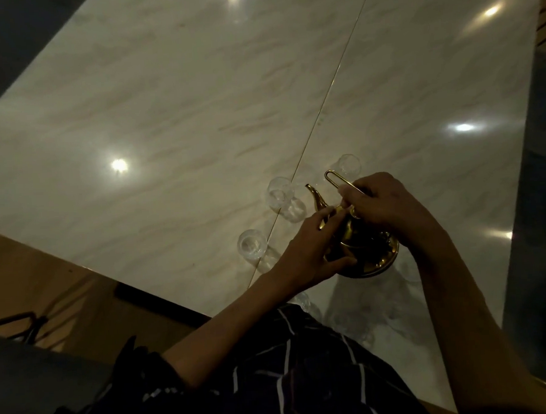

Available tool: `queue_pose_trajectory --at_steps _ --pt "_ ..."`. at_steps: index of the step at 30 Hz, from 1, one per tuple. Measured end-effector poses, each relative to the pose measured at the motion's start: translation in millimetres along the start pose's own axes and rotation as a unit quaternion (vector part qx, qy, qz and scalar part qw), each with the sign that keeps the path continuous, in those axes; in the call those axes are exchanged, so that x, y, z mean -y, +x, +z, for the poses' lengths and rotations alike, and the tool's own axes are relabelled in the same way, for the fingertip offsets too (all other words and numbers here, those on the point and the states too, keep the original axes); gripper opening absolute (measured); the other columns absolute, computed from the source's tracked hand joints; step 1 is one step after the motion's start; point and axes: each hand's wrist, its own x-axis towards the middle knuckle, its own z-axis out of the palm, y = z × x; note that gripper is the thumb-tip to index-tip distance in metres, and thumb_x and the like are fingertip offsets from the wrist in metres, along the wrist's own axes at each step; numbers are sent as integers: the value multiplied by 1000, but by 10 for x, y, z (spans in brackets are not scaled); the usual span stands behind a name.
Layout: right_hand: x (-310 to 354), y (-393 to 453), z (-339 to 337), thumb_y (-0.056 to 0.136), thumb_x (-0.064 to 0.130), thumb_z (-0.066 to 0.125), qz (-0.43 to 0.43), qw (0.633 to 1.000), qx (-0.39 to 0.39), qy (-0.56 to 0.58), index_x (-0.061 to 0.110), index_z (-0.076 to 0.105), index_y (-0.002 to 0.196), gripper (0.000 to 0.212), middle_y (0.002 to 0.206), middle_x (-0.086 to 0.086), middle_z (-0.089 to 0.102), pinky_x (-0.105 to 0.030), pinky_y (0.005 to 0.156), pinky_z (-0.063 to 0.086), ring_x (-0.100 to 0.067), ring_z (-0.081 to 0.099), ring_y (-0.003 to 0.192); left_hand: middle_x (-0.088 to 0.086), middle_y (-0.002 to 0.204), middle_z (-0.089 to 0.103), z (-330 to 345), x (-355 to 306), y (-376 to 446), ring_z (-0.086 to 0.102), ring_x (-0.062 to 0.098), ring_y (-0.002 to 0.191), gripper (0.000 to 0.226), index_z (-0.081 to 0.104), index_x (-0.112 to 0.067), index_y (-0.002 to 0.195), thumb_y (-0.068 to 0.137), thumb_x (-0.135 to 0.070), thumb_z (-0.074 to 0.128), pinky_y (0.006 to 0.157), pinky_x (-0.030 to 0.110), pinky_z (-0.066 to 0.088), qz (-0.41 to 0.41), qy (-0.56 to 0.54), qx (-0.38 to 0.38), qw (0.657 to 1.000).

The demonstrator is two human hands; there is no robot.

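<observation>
The teapot [346,233], brass-coloured, stands on a matching saucer [384,264] close to the near edge of the counter [166,117]. It is just to the right of the thin metal seam [323,109] that runs from that edge toward the far one. Its curved spout [316,199] points toward the far left corner, and its tall wire handle [332,176] rises over the lid.

Both forearms reach in from the near edge and meet over the pot. The left hand [302,249] comes from the left with the wrist low and the palm turned toward the pot's side. Its forefinger lies stretched against the body just below the spout and its thumb presses the lower side near the saucer, so the pot sits clasped between them. The right hand [388,204] arches over the top from the right, wrist bent, knuckles up. Its fingers [351,191] are curled tight round the wire of the handle. Whether they also touch the lid I cannot tell, as the hand covers it.

Small clear glasses stand around the pot. Two [279,194] touch each other just beyond the spout on the seam, one [251,244] is left of the seam beside the left wrist, and another [347,165] stands beyond the handle. A dark striped shirt [289,364] fills the view at the near edge.
</observation>
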Motion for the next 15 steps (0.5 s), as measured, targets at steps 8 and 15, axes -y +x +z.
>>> queue_pose_trajectory --at_steps 8,15 --pt "48 -90 -157 98 36 51 -17 1000 -3 -11 14 74 74 39 71 -6 68 -41 77 54 -24 68 75 8 157 28 -29 -224 -14 37 27 140 92 20 -30 157 85 -48 73 102 44 48 1 9 -18 1000" --pt "88 -204 -286 98 33 52 -37 999 -4 -2 15 71 71 38 66 -5 64 -33 71 47 -21 63 68 9 157 28 -50 -390 -23 35 28 140 90 23 -25 156 84 -48 73 98 46 51 2 27 -28 999"
